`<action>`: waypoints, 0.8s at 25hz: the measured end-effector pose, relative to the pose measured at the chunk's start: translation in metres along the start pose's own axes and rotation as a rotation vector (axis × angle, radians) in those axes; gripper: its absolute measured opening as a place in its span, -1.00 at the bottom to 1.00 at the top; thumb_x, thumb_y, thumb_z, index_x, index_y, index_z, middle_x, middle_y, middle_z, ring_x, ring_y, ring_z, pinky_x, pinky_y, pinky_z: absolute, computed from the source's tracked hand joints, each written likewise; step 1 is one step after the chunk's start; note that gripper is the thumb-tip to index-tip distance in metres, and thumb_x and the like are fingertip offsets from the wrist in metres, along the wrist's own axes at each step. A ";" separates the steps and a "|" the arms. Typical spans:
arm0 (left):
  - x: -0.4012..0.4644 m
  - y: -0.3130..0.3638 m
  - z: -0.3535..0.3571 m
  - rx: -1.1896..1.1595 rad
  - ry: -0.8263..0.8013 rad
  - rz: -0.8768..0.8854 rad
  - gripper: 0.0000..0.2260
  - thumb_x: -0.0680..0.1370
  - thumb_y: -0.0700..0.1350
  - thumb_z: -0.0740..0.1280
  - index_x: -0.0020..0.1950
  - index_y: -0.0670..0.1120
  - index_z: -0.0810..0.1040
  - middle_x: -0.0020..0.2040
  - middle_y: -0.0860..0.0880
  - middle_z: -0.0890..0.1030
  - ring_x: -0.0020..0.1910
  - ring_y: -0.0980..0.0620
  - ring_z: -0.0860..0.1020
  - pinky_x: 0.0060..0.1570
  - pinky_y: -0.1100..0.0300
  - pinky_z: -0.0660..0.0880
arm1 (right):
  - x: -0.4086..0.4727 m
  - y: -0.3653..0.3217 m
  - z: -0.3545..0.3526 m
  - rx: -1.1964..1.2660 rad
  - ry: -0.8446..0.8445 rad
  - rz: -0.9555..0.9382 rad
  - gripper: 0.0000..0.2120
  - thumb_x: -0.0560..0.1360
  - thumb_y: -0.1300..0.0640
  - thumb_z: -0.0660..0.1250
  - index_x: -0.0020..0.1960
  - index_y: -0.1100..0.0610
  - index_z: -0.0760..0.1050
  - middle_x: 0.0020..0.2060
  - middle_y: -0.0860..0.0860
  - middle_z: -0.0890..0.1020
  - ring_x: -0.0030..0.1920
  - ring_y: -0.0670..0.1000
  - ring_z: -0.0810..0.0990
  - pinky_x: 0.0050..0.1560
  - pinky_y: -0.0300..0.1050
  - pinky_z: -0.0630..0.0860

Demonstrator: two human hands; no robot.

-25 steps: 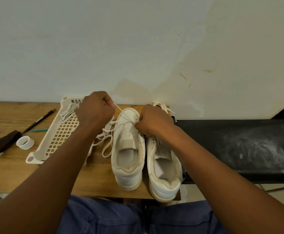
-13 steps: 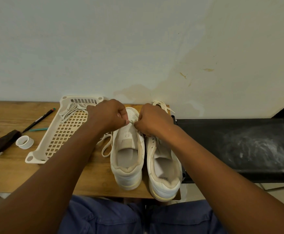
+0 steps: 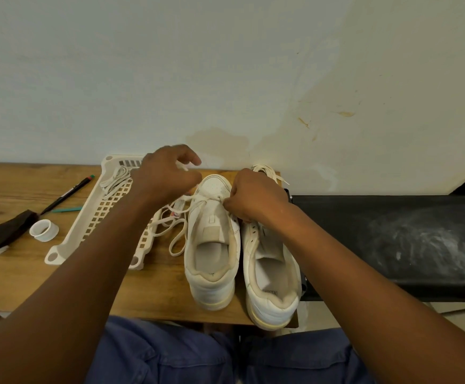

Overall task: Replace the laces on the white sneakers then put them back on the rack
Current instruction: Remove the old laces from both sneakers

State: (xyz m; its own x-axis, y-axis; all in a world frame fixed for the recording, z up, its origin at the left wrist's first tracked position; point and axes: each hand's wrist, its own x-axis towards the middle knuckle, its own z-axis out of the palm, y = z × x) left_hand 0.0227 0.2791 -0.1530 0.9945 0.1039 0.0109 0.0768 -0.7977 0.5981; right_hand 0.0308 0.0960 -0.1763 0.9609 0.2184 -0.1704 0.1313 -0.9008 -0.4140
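Two white sneakers stand side by side, toes toward the wall, on the wooden table. The left sneaker has a white lace threaded near its toe, with loose loops lying to its left. My left hand is raised over the toe end and pinches a strand of that lace. My right hand pinches the lace at the left sneaker's front eyelets. The right sneaker has bare eyelets. Another lace lies behind my right hand.
A white lattice rack lies left of the sneakers with a bundled lace in it. A pen, a white tape ring and a dark brown cloth sit further left. A black bench adjoins the table's right edge.
My left hand went in to the shoe's eyelets, then rose up and left, drawing the lace through. My right hand stayed at the toe of the left sneaker.
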 end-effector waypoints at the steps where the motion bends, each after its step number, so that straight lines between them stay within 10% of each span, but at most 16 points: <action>1: 0.001 0.002 0.003 0.097 -0.108 0.014 -0.74 0.30 0.17 0.43 -0.02 0.27 0.60 0.13 0.17 0.60 0.22 -0.03 0.52 0.26 -0.24 0.45 | 0.000 0.000 0.000 -0.001 0.001 -0.001 -0.74 0.44 0.08 0.44 -0.30 0.04 0.37 -0.37 -0.01 0.52 -0.27 0.07 0.59 -0.30 -0.14 0.47; 7: -0.001 0.012 0.019 0.331 -0.139 0.056 -0.89 0.45 0.06 0.52 -0.13 0.11 0.63 -0.02 0.22 0.56 0.10 0.06 0.53 0.29 -0.17 0.37 | 0.001 0.000 0.001 -0.014 0.014 -0.008 -0.71 0.45 0.08 0.44 -0.31 0.06 0.35 -0.40 -0.01 0.47 -0.29 0.07 0.54 -0.30 -0.14 0.44; 14: 0.000 0.002 0.022 -0.071 0.086 0.065 -0.88 0.57 -0.21 0.34 -0.08 0.00 0.46 -0.15 0.03 0.73 -0.15 0.04 0.67 -0.13 0.16 0.54 | 0.002 0.001 0.003 0.019 0.011 -0.007 -0.78 0.45 0.05 0.43 -0.26 0.06 0.41 -0.37 -0.02 0.51 -0.27 0.07 0.58 -0.31 -0.15 0.44; 20: 0.002 0.010 0.022 -0.165 0.054 -0.025 -0.90 0.50 -0.24 0.31 -0.14 -0.04 0.55 -0.16 0.01 0.71 -0.12 0.02 0.64 -0.11 0.08 0.55 | 0.001 0.002 0.001 0.020 0.003 0.006 -0.72 0.45 0.08 0.42 -0.32 0.05 0.35 -0.38 -0.01 0.48 -0.29 0.07 0.55 -0.28 -0.13 0.44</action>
State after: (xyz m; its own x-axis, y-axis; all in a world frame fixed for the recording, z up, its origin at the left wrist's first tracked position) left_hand 0.0270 0.2583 -0.1643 0.9868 0.1584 0.0347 0.0848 -0.6863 0.7223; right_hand 0.0320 0.0952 -0.1778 0.9623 0.2118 -0.1704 0.1206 -0.8943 -0.4309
